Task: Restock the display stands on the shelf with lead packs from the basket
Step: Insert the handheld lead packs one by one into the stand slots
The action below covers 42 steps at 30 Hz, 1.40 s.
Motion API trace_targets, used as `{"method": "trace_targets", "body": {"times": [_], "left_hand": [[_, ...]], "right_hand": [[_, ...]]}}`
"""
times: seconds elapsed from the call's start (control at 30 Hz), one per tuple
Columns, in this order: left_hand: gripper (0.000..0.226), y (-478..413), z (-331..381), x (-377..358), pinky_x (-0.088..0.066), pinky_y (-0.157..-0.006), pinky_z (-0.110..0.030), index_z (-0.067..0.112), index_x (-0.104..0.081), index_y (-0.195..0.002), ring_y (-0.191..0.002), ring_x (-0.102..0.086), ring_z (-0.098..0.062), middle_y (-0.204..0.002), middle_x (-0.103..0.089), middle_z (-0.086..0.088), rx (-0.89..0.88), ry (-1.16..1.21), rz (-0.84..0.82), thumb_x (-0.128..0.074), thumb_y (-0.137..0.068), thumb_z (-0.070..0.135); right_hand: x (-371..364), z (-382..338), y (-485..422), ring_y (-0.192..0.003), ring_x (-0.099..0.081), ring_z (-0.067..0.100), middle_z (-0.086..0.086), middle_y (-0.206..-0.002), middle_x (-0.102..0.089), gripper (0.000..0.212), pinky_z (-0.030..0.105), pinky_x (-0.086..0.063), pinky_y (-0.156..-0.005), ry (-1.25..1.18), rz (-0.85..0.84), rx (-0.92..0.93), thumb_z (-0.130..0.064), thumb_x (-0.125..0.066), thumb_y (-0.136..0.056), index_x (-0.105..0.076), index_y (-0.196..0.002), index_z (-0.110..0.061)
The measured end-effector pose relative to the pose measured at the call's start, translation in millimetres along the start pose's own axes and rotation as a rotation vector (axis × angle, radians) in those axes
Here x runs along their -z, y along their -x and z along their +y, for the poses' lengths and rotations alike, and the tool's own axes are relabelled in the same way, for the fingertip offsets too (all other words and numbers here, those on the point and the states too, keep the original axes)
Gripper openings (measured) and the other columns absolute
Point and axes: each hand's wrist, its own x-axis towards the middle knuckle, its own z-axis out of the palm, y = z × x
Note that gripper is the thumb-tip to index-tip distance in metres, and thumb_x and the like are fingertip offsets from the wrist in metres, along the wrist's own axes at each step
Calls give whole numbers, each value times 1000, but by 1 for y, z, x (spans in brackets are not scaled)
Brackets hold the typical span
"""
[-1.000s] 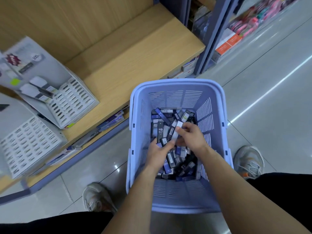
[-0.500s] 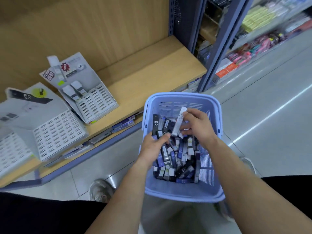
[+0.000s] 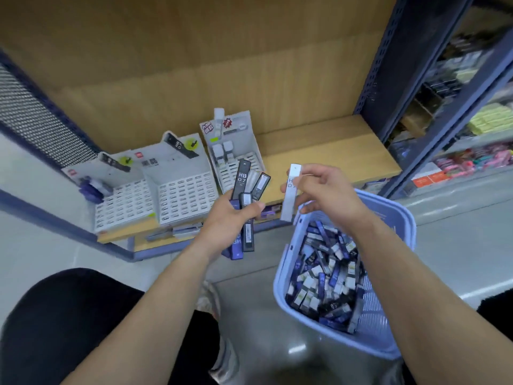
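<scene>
- Head view: left hand (image 3: 226, 218) closed round a fan of lead packs (image 3: 245, 201), several black and purple ones, the tallest marked HB 0.7; they stick up above the fist and hang below it.
- Right hand (image 3: 323, 190) pinches one white lead pack (image 3: 288, 195) betw. thumb and fingers, held upright, "H 0.7" partly readable; other fingers loosely curled.
- Both hands are up in front of the shelf (image 3: 319, 154), above and left of the basket (image 3: 388, 329); the two hands are near each other but apart.
- Basket: light-blue plastic w/ slotted walls, on the floor at right, filled w/ a loose heap of dark blue, black and white packs (image 3: 324, 284).
- Three display stands side by side on the wooden shelf: left stand (image 3: 122, 201), middle stand (image 3: 184, 198), right stand (image 3: 237, 151). All have white grids of slots.
- Left stand has a few purple packs at its top-left corner; right stand holds a few white packs in its upper rows; most slots look empty, fine detail blurred.
- Right stand partly hidden behind the fan in the left hand.
- Person's dark-clothed knee (image 3: 69, 315) at lower left.
</scene>
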Motion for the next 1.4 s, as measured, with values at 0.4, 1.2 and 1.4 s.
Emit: {"method": "trace_targets", "body": {"times": [0.4, 1.2, 1.4], "left_hand": [[21, 52, -55, 196, -56, -78, -20, 19, -67, -110, -82, -72, -9, -92, -77, 2, 100, -84, 243, -75, -91, 22], [16, -14, -194, 331, -45, -56, -14, 25, -67, -104, -57, -61, 1, -69, -71, 15, 303, -126, 381, -74, -91, 33], [17, -13, -210, 331, -43, -58, -11, 26, -66, -104, -60, -60, 1, -75, -71, 9, 334, -74, 372, -74, -91, 32]], "right_hand": [[-175, -26, -88, -65, -72, 21, 0, -91, -56, 28, 39, -59, -62, 257, -147, 189, -8, -64, -95, -65, -117, -24], [-394, 48, -275, -79, -73, 23, 6, -82, -73, 16, 46, -60, -79, 490, -299, 304, -19, -69, -86, -64, -83, -34], [-433, 65, -291, -80, -70, 20, 3, -92, -72, 8, 36, -60, -74, 548, -311, 322, -23, -72, -89, -67, -93, -29]]}}
